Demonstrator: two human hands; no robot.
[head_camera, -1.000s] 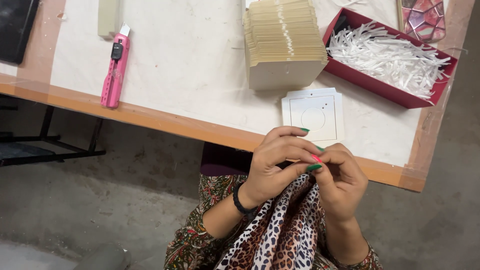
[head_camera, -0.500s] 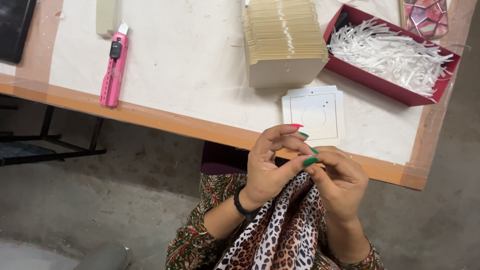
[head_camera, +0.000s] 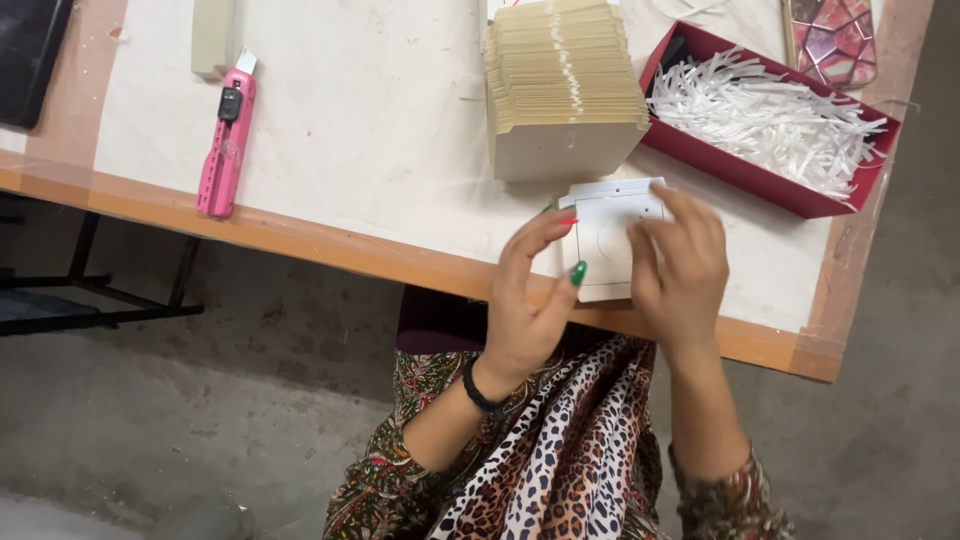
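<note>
Touching white card (head_camera: 608, 240) (both hands).

This looks like a small craft or packing workshop rather than a home. A plain wooden worktable (head_camera: 300, 235) covered with a white sheet stands over a bare concrete floor (head_camera: 180, 420), and on it lie a pink utility knife (head_camera: 227, 137), a tall stack of beige cards (head_camera: 563, 85) and a red box of shredded white paper filler (head_camera: 768, 120).
</note>
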